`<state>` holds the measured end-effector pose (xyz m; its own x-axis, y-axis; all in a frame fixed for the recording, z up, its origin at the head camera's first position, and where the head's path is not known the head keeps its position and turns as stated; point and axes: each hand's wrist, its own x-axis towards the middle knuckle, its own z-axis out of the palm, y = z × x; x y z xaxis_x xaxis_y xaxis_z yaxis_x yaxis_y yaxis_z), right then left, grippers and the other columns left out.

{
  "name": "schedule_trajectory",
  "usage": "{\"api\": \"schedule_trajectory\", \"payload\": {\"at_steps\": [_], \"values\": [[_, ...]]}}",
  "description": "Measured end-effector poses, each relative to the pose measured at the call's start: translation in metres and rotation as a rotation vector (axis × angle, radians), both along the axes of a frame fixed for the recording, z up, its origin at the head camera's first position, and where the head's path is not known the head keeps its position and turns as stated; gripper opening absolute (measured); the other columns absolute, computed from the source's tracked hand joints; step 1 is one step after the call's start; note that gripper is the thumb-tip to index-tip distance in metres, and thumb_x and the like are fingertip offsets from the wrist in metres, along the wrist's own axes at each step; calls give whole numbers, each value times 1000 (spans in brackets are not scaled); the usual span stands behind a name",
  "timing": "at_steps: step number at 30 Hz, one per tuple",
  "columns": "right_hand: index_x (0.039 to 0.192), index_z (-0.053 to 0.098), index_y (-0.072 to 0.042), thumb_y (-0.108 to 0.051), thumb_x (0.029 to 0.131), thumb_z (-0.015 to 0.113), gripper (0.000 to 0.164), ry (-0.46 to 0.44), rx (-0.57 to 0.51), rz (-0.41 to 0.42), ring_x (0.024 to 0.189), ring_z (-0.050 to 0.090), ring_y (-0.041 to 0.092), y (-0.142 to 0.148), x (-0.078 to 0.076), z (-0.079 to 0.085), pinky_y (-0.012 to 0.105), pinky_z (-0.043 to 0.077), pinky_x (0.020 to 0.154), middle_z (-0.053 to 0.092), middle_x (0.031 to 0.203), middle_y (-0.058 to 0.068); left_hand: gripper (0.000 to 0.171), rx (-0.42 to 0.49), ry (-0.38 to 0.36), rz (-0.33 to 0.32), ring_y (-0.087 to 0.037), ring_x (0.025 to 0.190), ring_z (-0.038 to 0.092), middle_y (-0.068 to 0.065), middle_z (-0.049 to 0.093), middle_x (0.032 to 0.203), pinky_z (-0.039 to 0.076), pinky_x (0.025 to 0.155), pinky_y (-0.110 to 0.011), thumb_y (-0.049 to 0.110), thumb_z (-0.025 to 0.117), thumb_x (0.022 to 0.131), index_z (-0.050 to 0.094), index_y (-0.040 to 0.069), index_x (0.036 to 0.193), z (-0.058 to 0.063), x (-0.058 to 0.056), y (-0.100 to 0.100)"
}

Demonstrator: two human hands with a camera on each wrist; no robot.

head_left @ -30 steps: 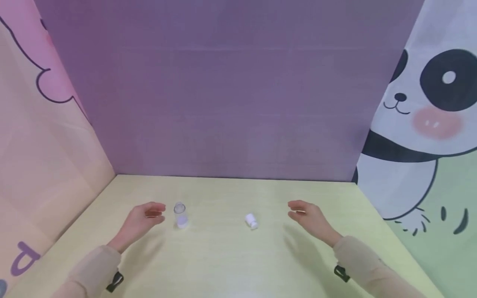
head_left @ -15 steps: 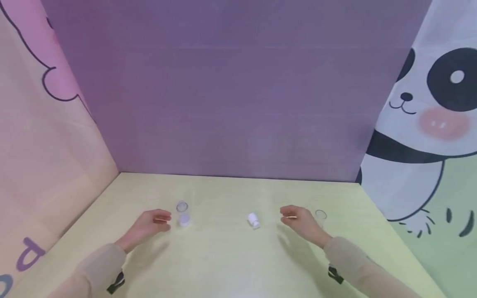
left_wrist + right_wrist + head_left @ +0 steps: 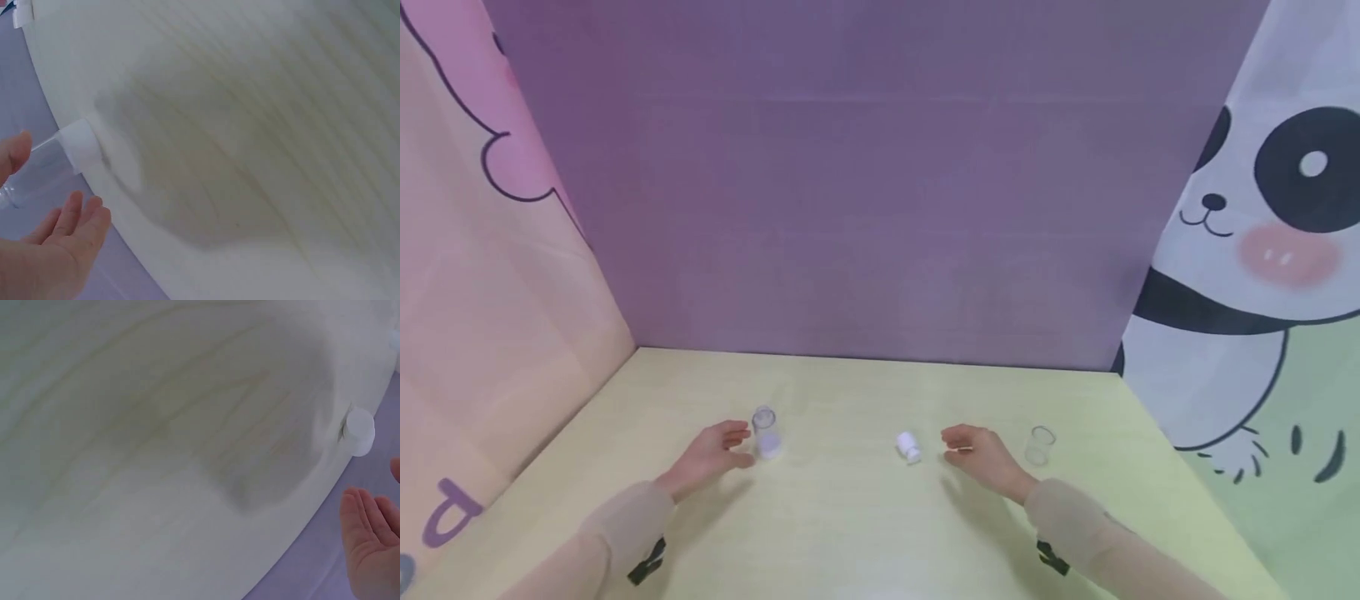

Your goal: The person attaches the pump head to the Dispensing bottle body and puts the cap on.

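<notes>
You hold nothing yet: thumbs and fingers apart, left hand (image 3: 709,454) beside the jar (image 3: 767,440), right hand (image 3: 983,456) near the bottle (image 3: 907,447).

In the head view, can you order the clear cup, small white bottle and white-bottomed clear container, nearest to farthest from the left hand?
From the left hand:
1. White-bottomed clear container, just right of that hand.
2. Small white bottle, toward the middle, between the hands.
3. Clear cup, over on the right, past the right hand.
</notes>
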<state>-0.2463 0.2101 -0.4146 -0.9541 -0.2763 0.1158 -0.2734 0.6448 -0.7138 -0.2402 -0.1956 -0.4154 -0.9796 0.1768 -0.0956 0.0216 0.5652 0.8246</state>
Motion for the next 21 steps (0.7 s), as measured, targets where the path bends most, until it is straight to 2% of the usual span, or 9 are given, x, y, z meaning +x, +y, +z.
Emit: {"api": "schedule_trajectory", "payload": {"at_steps": [3, 9, 14, 21], "values": [[110, 57, 9, -1, 83, 60, 29, 4, -11, 41, 98, 60, 35, -5, 0, -4, 34, 52, 81, 62, 108, 23, 64, 42, -16, -7, -46, 122, 38, -32, 40, 132, 36, 99, -52, 10, 66, 80, 33, -13, 130, -4, -4, 0], [112, 54, 12, -1, 82, 61, 33, -28, -67, 64, 101, 58, 39, -15, -4, -10, 39, 51, 84, 59, 111, 27, 66, 135, -85, -7, -43, 123, 39, -30, 39, 134, 37, 101, -47, 10, 66, 80, 31, -13, 131, -12, -13, 3], [114, 52, 11, -4, 78, 66, 42, -102, -109, 13, 103, 57, 38, -25, -8, -15, 40, 50, 85, 58, 112, 26, 65, 180, -101, -8, -42, 123, 40, -32, 39, 132, 36, 102, -46, 6, 65, 80, 29, -14, 131, -16, -19, 6], [115, 52, 9, -3, 74, 69, 47, -180, -134, -73, 101, 58, 33, -35, -10, -19, 40, 49, 86, 60, 110, 23, 69, 188, -127, 3, -44, 125, 35, -34, 34, 135, 32, 104, -48, 5, 63, 82, 22, -17, 133, -18, -27, 12]]}}
